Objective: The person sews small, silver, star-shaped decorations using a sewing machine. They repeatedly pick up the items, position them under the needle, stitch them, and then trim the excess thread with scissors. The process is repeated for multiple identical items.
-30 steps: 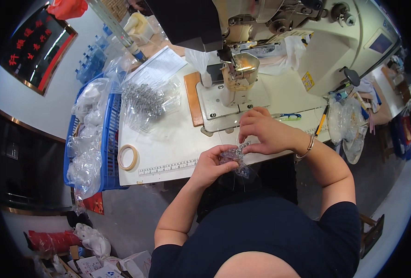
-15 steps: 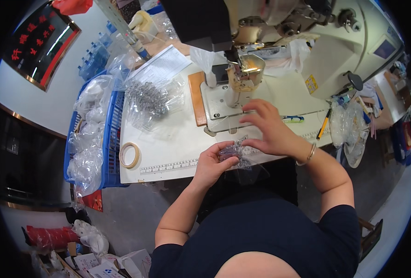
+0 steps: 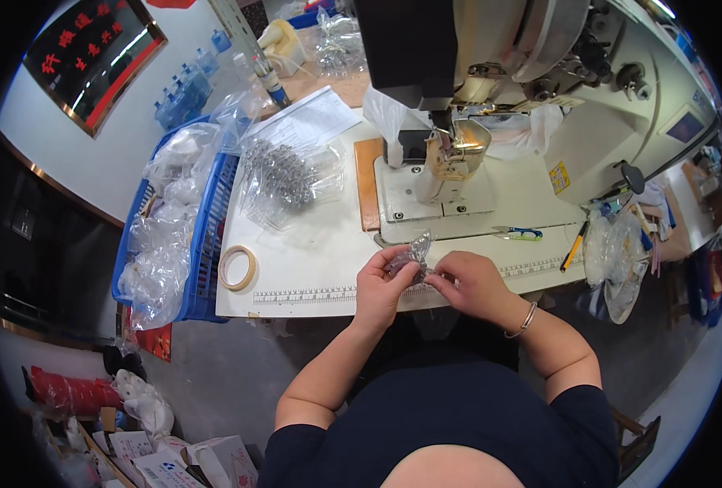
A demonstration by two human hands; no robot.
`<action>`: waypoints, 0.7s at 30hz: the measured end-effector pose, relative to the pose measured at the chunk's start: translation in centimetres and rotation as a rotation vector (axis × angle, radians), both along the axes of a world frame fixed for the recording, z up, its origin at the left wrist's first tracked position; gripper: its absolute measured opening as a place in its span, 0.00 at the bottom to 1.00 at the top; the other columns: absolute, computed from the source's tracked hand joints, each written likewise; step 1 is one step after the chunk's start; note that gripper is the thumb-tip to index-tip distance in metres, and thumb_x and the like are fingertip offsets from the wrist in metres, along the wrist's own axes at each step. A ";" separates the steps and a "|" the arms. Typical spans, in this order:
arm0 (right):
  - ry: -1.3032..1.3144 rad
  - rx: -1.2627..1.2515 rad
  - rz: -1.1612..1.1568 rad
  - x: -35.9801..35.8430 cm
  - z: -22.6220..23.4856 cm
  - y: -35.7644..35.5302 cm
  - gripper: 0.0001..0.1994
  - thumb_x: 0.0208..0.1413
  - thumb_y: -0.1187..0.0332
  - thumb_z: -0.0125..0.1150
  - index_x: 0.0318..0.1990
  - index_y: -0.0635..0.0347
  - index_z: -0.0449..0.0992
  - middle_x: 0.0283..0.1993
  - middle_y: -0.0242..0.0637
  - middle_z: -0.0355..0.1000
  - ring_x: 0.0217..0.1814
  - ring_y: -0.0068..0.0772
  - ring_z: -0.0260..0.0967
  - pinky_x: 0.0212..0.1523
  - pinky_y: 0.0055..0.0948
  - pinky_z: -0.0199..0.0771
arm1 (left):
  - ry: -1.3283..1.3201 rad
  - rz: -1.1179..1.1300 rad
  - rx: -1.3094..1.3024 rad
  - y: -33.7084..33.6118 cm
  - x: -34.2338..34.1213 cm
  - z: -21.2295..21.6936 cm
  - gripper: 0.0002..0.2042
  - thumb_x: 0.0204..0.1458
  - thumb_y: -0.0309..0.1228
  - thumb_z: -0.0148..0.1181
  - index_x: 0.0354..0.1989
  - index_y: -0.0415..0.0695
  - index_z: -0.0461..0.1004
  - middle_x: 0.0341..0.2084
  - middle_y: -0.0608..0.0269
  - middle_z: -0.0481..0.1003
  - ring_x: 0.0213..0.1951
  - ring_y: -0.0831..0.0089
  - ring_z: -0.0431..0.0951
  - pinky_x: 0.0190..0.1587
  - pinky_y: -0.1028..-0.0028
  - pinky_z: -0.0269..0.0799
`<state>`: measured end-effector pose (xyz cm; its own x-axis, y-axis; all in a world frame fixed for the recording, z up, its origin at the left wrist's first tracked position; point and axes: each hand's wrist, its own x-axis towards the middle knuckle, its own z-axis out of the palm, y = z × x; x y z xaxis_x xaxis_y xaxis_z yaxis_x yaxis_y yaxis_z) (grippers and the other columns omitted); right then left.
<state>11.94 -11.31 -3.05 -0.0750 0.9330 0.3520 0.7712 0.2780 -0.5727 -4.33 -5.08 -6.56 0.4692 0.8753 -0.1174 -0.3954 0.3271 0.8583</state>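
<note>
Just over the table's front edge, my left hand (image 3: 379,286) pinches a small silvery, see-through piece (image 3: 420,244) between thumb and fingers. Its glittery upper end sticks up above the fingertips; its exact kind is not clear. My right hand (image 3: 476,285), with a bangle (image 3: 527,319) at the wrist, is closed at the lower right side of the same piece, thumb and fingers together. Beyond both hands stands a sewing machine (image 3: 450,163) with a metal bed plate (image 3: 410,207). A pile of similar-looking silvery pieces (image 3: 283,175) lies on clear plastic to the left.
A tape roll (image 3: 237,268) and a printed ruler strip (image 3: 304,295) lie along the front edge. Small thread snips (image 3: 519,233) and a yellow-black pen (image 3: 573,246) are on the right. A blue basket (image 3: 206,236) of plastic bags adjoins the table's left side.
My right hand has come down from above the piece, its spread fingers now closed at the piece beside my left hand. The whole view has shifted slightly.
</note>
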 end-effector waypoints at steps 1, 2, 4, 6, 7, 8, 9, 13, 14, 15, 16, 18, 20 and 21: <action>-0.026 -0.090 0.047 0.4 0.2 -0.1 0.10 0.45 0.62 0.64 0.29 0.57 0.73 0.26 0.38 0.67 0.31 0.41 0.68 0.33 0.32 0.69 | 0.051 0.002 0.046 0.1 -0.1 -0.1 0.16 0.49 0.19 0.58 0.47 0.35 0.67 0.36 0.61 0.73 0.37 0.79 0.74 0.40 0.79 0.72; -0.030 0.033 0.033 0.6 0.7 0.1 0.11 0.45 0.62 0.64 0.31 0.57 0.73 0.30 0.39 0.68 0.34 0.42 0.68 0.35 0.33 0.69 | 0.102 0.003 0.092 0.2 -0.3 -0.2 0.16 0.48 0.20 0.58 0.47 0.35 0.67 0.36 0.61 0.73 0.37 0.79 0.74 0.40 0.80 0.72; -0.031 0.281 -0.004 1.4 2.3 1.1 0.12 0.45 0.62 0.64 0.33 0.58 0.72 0.37 0.41 0.68 0.40 0.45 0.67 0.39 0.35 0.68 | 0.158 -0.051 0.145 0.1 -0.5 0.4 0.17 0.47 0.20 0.60 0.47 0.35 0.67 0.35 0.61 0.73 0.37 0.80 0.73 0.40 0.81 0.71; -0.126 0.278 0.138 2.6 3.5 2.6 0.13 0.45 0.63 0.64 0.36 0.58 0.72 0.46 0.39 0.67 0.50 0.46 0.63 0.51 0.41 0.62 | 0.203 -0.113 0.214 0.0 -0.7 1.0 0.18 0.46 0.20 0.61 0.47 0.35 0.67 0.35 0.62 0.72 0.36 0.80 0.73 0.39 0.82 0.70; -0.135 0.257 0.230 2.7 3.8 3.5 0.13 0.45 0.63 0.64 0.36 0.58 0.73 0.47 0.38 0.67 0.51 0.45 0.63 0.53 0.42 0.60 | 0.219 -0.142 0.256 0.0 -0.8 1.2 0.18 0.46 0.20 0.61 0.47 0.35 0.67 0.34 0.62 0.72 0.35 0.81 0.73 0.38 0.82 0.70; -0.144 0.235 0.322 3.1 4.0 4.1 0.12 0.45 0.64 0.65 0.36 0.57 0.73 0.48 0.37 0.67 0.52 0.45 0.62 0.55 0.44 0.58 | 0.236 -0.172 0.299 0.0 -0.9 1.4 0.19 0.45 0.20 0.61 0.47 0.35 0.67 0.34 0.62 0.72 0.34 0.81 0.73 0.38 0.82 0.70; -0.130 0.147 0.437 3.4 3.9 4.8 0.10 0.46 0.63 0.63 0.34 0.56 0.74 0.43 0.34 0.69 0.53 0.41 0.62 0.58 0.43 0.53 | 0.236 -0.177 0.310 0.1 -1.0 1.7 0.19 0.45 0.19 0.61 0.47 0.36 0.67 0.33 0.63 0.72 0.34 0.82 0.72 0.37 0.82 0.69; -0.170 -0.110 0.497 3.7 4.9 4.6 0.07 0.45 0.63 0.64 0.27 0.54 0.74 0.29 0.30 0.69 0.46 0.33 0.64 0.56 0.39 0.54 | 0.263 -0.247 0.314 0.6 -1.3 2.4 0.19 0.45 0.19 0.59 0.48 0.37 0.67 0.29 0.67 0.70 0.31 0.84 0.71 0.35 0.83 0.68; -0.200 -0.083 0.462 3.6 4.6 4.3 0.08 0.45 0.61 0.64 0.26 0.54 0.73 0.29 0.30 0.69 0.45 0.33 0.64 0.55 0.39 0.54 | 0.278 -0.279 0.305 0.8 -1.3 2.5 0.19 0.45 0.19 0.58 0.48 0.37 0.67 0.28 0.68 0.70 0.30 0.85 0.70 0.35 0.83 0.68; -0.232 -0.056 0.429 3.5 4.1 4.2 0.09 0.45 0.60 0.63 0.26 0.54 0.73 0.28 0.30 0.70 0.44 0.34 0.65 0.55 0.39 0.54 | 0.278 -0.331 0.287 1.1 -1.2 2.4 0.18 0.46 0.20 0.58 0.48 0.37 0.67 0.28 0.68 0.70 0.30 0.85 0.70 0.34 0.83 0.68; -0.263 -0.029 0.396 3.4 3.9 3.9 0.10 0.44 0.59 0.63 0.26 0.54 0.73 0.28 0.30 0.70 0.43 0.34 0.65 0.55 0.39 0.54 | 0.278 -0.384 0.269 1.5 -1.1 2.2 0.18 0.46 0.21 0.57 0.48 0.37 0.67 0.28 0.68 0.70 0.30 0.85 0.70 0.34 0.83 0.67; -0.300 0.042 0.317 3.2 3.8 3.3 0.09 0.43 0.60 0.64 0.25 0.54 0.73 0.27 0.30 0.70 0.42 0.33 0.65 0.55 0.40 0.54 | 0.268 -0.447 0.219 2.0 -0.8 1.9 0.16 0.47 0.22 0.57 0.47 0.37 0.69 0.28 0.67 0.71 0.30 0.85 0.70 0.33 0.83 0.67; -0.338 0.073 0.236 3.1 4.1 2.7 0.09 0.43 0.61 0.64 0.24 0.54 0.73 0.27 0.30 0.70 0.43 0.33 0.66 0.55 0.41 0.54 | 0.246 -0.468 0.156 2.3 -0.3 1.8 0.15 0.48 0.24 0.57 0.46 0.37 0.70 0.29 0.67 0.72 0.29 0.85 0.70 0.33 0.83 0.67; -0.346 0.121 0.205 3.1 4.2 2.5 0.09 0.43 0.61 0.64 0.24 0.54 0.73 0.27 0.31 0.70 0.43 0.33 0.66 0.55 0.41 0.54 | 0.265 -0.484 0.159 2.6 -0.1 1.7 0.15 0.48 0.25 0.57 0.45 0.37 0.71 0.29 0.67 0.73 0.29 0.85 0.70 0.33 0.83 0.67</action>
<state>15.02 -8.86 1.15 -0.3881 0.8399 0.3794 0.8341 0.4952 -0.2431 -4.39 -2.49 -4.83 0.7935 0.5842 -0.1705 0.0031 0.2764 0.9611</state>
